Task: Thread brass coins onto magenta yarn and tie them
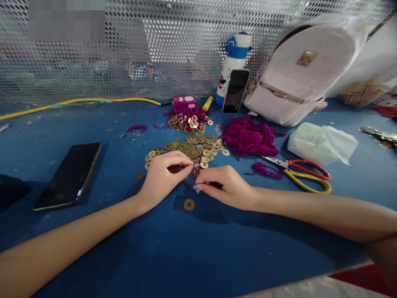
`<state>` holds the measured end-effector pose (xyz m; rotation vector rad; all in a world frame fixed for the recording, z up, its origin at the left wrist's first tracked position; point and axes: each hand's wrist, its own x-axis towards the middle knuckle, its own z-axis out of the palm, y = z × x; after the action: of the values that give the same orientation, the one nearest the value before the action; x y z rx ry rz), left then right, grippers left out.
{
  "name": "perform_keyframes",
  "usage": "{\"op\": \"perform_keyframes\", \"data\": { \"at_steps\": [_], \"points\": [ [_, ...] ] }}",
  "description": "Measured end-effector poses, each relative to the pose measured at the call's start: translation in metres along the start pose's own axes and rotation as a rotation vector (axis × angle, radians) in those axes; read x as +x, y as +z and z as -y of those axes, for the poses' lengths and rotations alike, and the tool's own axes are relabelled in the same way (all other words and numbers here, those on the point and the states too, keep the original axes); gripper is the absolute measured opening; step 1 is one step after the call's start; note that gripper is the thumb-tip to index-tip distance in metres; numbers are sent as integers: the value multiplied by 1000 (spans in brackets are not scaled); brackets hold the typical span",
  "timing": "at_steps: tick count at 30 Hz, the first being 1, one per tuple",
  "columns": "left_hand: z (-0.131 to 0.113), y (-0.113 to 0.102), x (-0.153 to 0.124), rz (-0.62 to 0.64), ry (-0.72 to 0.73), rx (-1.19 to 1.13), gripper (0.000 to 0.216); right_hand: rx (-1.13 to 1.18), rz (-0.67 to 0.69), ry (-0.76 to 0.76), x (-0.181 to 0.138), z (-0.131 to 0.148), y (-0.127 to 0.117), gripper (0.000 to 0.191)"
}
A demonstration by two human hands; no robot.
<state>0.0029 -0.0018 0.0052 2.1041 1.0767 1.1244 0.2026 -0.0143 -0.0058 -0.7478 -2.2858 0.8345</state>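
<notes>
My left hand (167, 176) pinches a short purple yarn (201, 159) between thumb and forefinger. Close beside it, my right hand (225, 184) is closed on the lower part of the same yarn, just above the table. Right behind both hands lies a loose pile of brass coins with holes (192, 145). A single brass coin (189, 204) rests flat on the table in front of my hands. Farther back is a bunch of coins tied with purple yarn (189, 120). Whether a coin hangs on the held yarn is hidden by my fingers.
Right of the pile lie a heap of purple yarn (249, 136), scissors (297, 169) with red and yellow handles, and a tissue pack (319, 142). A black phone (70, 176) lies left. Another phone (236, 91) leans on a bottle (237, 54) near a pale backpack (304, 74).
</notes>
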Motion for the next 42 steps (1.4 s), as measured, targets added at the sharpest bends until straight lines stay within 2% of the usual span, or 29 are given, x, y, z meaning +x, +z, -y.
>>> {"op": "perform_keyframes", "data": {
  "at_steps": [2,4,7,12,22,27,32,37,42],
  "points": [
    [0,1,-1,48,18,37,12,-65,3,-115,-2,0,0,19],
    [0,2,-2,108,25,78,10,-57,-35,-167,-2,0,-1,18],
    [-1,3,-3,158,10,134,9,74,-131,-78,0,-3,-5,21],
    [-1,2,-1,132,-4,137,12,255,-275,96,7,-11,-10,31],
    [-1,1,0,121,3,84,15,437,-408,207,14,-18,-10,34],
    [-1,1,0,119,43,74,12,437,-405,212,14,-19,-9,34],
    [-2,0,1,102,13,31,14,435,-409,199,12,-17,-11,34],
    [-2,0,0,98,-4,5,13,298,-337,126,14,-19,-17,43],
    [-2,0,0,91,37,24,14,183,-254,36,17,-27,-19,12]
  ]
}}
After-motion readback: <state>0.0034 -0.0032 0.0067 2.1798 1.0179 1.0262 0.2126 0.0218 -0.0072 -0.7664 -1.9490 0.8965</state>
